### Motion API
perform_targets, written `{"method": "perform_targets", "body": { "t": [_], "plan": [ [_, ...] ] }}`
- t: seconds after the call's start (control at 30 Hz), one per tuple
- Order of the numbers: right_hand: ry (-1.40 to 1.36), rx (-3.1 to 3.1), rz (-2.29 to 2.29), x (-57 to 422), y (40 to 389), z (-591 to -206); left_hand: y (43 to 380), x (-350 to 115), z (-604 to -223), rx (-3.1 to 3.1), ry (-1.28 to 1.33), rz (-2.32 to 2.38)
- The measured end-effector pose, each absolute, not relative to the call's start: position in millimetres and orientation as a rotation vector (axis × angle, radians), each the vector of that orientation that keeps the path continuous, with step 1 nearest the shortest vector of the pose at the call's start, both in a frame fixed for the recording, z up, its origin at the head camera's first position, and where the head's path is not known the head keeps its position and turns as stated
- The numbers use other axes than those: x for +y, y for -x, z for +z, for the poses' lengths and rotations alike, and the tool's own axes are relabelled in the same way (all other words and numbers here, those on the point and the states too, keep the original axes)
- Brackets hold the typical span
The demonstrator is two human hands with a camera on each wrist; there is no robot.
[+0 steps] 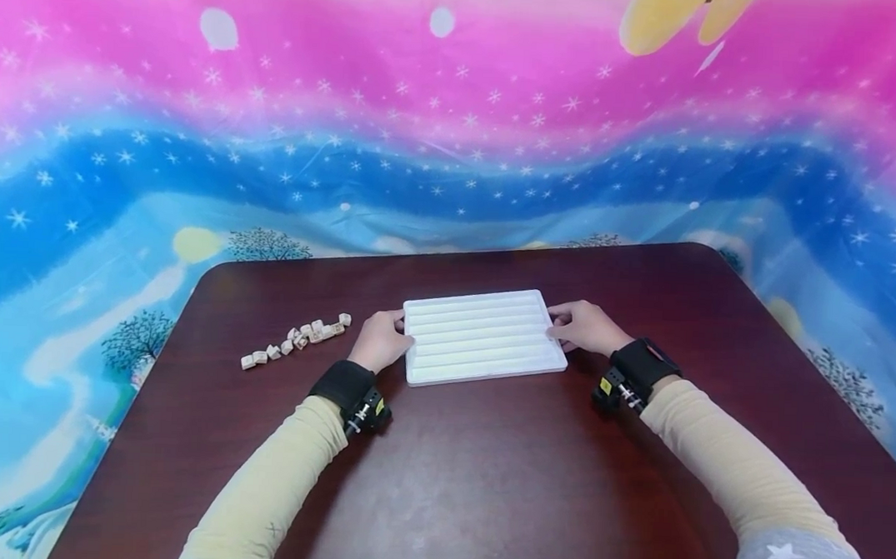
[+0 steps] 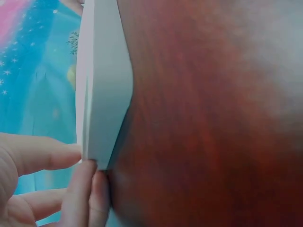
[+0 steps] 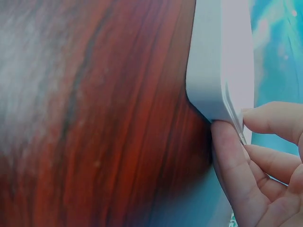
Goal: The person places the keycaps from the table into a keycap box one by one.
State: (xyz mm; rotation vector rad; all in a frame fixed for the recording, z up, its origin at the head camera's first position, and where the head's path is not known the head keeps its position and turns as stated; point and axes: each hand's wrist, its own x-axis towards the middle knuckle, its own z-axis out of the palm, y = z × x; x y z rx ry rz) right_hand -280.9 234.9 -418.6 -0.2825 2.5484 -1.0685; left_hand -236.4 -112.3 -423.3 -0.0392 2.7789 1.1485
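Note:
A white rectangular tray [image 1: 483, 338] with long parallel ridges lies level over the middle of the table. My left hand [image 1: 380, 342] grips its left short side, thumb on the upper rim. At the opposite end, my right hand [image 1: 592, 329] pinches the right side the same way. In the left wrist view, thumb and fingers of the left hand [image 2: 42, 175] close on the edge of the tray [image 2: 109, 71], fingertips low on its side wall. The right wrist view has the right hand [image 3: 265, 165] pinching the rim near a rounded corner of the tray [image 3: 206, 66].
Several small cream-coloured blocks [image 1: 300, 337] lie in a loose slanting row left of the left hand. The dark reddish-brown table [image 1: 484, 481] has rounded far corners. Behind it hangs a pink and blue patterned cloth [image 1: 392, 177].

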Motion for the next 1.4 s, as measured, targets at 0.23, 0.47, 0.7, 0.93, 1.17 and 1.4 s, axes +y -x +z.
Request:
{"method": "perform_targets", "body": {
  "t": [0.23,0.47,0.7,0.93,1.17,1.4],
  "plan": [
    [0.286,2.515,-1.103,232,279,-421,232,-119,-422,2.789,0.028,1.150],
    [0.317,2.457,-1.147,231,274,-421,224,-126,-421,2.809,-0.025,1.106],
    [0.381,2.420,-1.179,236,270,-419,215,-124,-421,2.794,-0.030,1.115],
    [0.382,2.408,-1.170,241,270,-421,214,-122,-425,2.807,-0.070,1.092],
    [0.389,2.409,-1.151,239,270,-417,213,-124,-423,2.777,-0.092,1.081],
    [0.350,2.382,-1.182,237,272,-419,213,-126,-422,2.742,-0.083,1.069]
  ]
}}
